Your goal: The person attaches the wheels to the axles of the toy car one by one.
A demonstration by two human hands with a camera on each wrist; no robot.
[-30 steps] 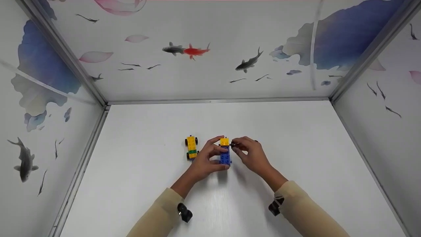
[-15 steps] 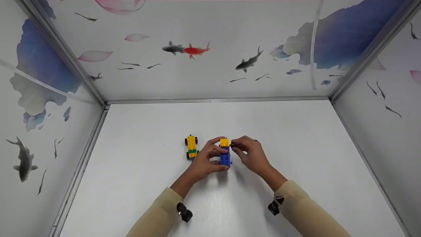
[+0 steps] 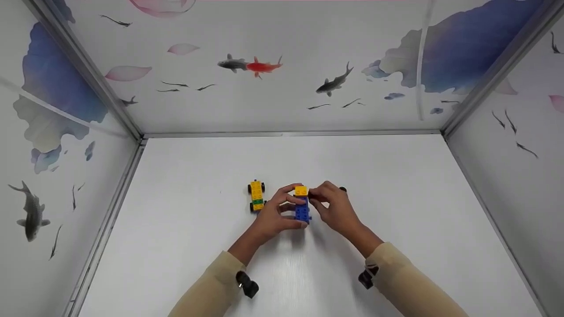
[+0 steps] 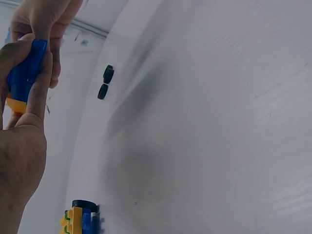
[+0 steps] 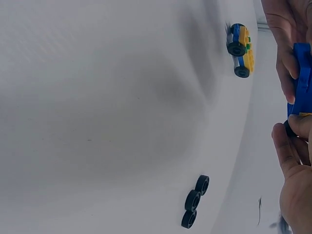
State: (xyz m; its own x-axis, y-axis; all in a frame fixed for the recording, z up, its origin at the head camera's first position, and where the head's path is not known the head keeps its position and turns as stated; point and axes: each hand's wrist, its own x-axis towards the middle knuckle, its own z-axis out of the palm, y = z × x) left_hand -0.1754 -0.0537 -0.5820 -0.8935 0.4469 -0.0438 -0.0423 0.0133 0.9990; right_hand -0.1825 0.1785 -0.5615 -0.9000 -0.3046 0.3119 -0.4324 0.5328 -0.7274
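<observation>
My left hand (image 3: pixel 274 215) grips a toy car chassis of blue building bricks (image 3: pixel 302 211), its fingers and thumb spread along it. A yellow brick (image 3: pixel 301 190) is at the chassis's far end. On the chassis's right side, my right hand (image 3: pixel 338 211) pinches a small black wheel (image 5: pixel 288 129) against it, near the yellow brick. Fingers mostly hide the wheel in the head view. To the left of my left hand stands another toy car (image 3: pixel 256 193), yellow with a green strip and black wheels.
Several loose black wheels (image 5: pixel 192 200) lie on the white table beyond my right hand; one wheel (image 3: pixel 343 189) peeks out behind it in the head view. Printed walls (image 3: pixel 282 101) enclose the table at the back and both sides.
My right hand has shifted slightly left, bringing the pinched wheel up close to the chassis. More of a loose wheel shows behind that hand. My left hand has barely moved.
</observation>
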